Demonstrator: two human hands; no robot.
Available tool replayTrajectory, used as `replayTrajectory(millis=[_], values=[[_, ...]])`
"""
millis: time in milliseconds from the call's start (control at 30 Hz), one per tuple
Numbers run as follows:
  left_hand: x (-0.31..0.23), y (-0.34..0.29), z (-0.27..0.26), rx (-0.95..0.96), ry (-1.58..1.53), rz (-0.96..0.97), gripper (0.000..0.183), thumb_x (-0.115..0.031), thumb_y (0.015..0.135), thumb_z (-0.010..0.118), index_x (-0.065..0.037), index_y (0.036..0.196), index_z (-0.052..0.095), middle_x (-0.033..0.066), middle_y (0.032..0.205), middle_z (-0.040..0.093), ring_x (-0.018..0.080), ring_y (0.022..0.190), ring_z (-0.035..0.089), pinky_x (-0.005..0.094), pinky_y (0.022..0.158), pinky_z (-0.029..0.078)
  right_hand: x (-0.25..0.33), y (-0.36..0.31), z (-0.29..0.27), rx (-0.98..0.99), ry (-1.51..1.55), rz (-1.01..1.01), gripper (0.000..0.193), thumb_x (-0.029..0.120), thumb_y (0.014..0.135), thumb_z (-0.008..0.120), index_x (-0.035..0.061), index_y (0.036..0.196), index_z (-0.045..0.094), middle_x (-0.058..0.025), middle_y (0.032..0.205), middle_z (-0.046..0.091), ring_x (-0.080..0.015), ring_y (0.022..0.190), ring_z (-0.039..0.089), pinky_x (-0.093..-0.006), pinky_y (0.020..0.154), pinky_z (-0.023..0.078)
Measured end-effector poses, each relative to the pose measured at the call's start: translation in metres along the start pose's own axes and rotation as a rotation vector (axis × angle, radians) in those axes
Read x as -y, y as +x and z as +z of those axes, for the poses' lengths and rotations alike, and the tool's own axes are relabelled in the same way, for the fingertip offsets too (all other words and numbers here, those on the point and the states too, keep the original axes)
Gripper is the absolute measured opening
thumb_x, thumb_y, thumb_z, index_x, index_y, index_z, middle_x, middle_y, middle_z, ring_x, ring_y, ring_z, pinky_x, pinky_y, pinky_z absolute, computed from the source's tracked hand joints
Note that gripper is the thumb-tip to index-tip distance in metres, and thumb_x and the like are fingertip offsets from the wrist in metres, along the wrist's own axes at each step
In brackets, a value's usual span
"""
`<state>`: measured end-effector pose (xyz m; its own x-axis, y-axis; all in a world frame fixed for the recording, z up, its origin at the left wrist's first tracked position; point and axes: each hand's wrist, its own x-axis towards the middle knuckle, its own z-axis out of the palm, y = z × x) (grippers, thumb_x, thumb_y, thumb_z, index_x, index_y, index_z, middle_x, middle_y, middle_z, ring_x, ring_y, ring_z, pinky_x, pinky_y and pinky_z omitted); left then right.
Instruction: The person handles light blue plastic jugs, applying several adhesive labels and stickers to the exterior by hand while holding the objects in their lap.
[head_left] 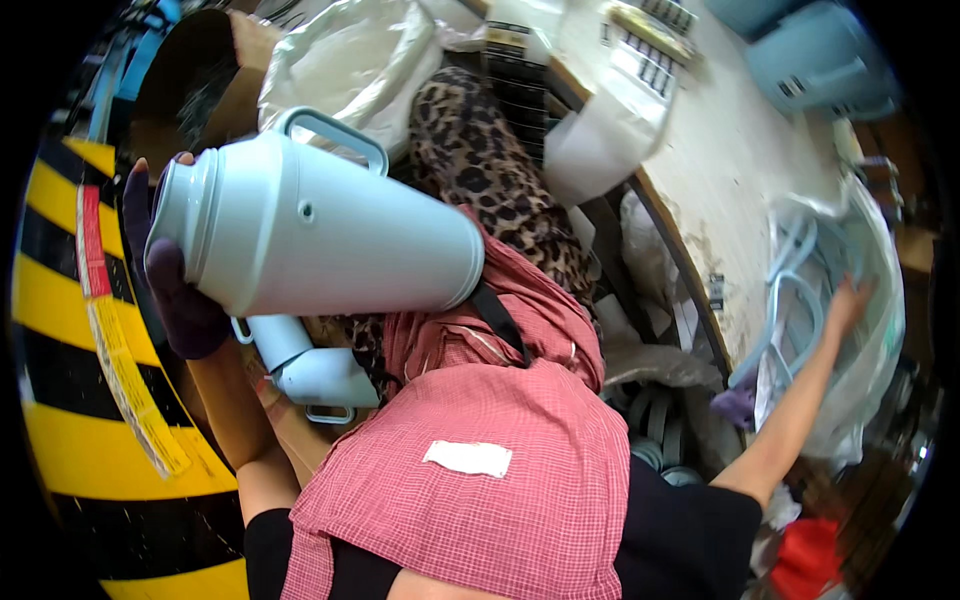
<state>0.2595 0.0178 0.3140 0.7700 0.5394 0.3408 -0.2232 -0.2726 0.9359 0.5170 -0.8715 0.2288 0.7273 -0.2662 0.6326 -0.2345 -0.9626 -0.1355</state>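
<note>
Jug (345, 235) looks stiff, light, slick; left fingers (166, 264) grasp its mouth (172, 212), handle (345, 132) probably surer; right fingers (850, 292): can't tell.

From my remote seat I see a pale, scuffed table (740, 170) left of and beyond the right hand (850, 303). Straight beyond that hand sit light-blue jugs (822, 65); farther off to its left, label strips (650, 68). A small label (716, 292) lies left of it, by the edge. I can't tell whether the bag (884, 290) around it rests there.
</note>
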Motion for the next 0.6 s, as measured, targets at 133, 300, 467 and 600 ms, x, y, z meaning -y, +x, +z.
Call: replayTrajectory(millis=[133,300,467,600], values=[[-0.009,-0.036,-0.011,-0.213,0.322,0.195,0.086,-0.061,0.094,0.048,-0.002,0.153,0.029,0.0225,0.138,0.055,0.0350,0.128,0.055,0.0479,0.111,0.043,0.149,-0.044,-0.051,0.084,0.610,0.168,0.050,0.013,0.103,0.058,0.0065,0.151,0.045,-0.0110,0.116,0.068,-0.0164,0.094,0.067,-0.0267,0.075,0.053],[-0.028,-0.102,0.009,-0.006,0.342,0.467,0.082,-0.047,0.084,0.078,-0.023,0.149,0.033,0.0147,0.133,0.056,0.0373,0.129,0.051,0.0556,0.114,0.038,0.329,-0.166,-0.067,-0.231,0.658,-0.325,0.051,-0.001,0.100,0.059,0.0008,0.150,0.045,-0.0160,0.123,0.058,-0.0211,0.091,0.060,-0.0304,0.078,0.053],[-0.051,-0.120,0.031,0.392,0.724,0.492,0.122,-0.071,0.065,0.084,-0.025,0.157,0.019,0.0096,0.135,0.055,0.0400,0.127,0.052,0.0618,0.118,0.026,0.574,-0.232,-0.127,0.298,2.139,-0.338,0.050,0.020,0.108,0.051,0.0032,0.151,0.033,-0.0070,0.088,0.053,-0.0073,0.047,0.041,-0.0224,0.042,0.033],[-0.047,-0.124,0.039,0.165,0.724,0.422,0.121,-0.067,0.068,0.082,-0.016,0.158,0.021,0.0108,0.132,0.060,0.0400,0.126,0.055,0.0600,0.118,0.022,0.608,-0.246,-0.134,1.001,2.483,-0.104,0.054,0.028,0.112,0.040,0.0091,0.160,0.024,-0.0022,0.085,0.046,-0.0024,0.041,0.037,-0.0202,0.034,0.031]])
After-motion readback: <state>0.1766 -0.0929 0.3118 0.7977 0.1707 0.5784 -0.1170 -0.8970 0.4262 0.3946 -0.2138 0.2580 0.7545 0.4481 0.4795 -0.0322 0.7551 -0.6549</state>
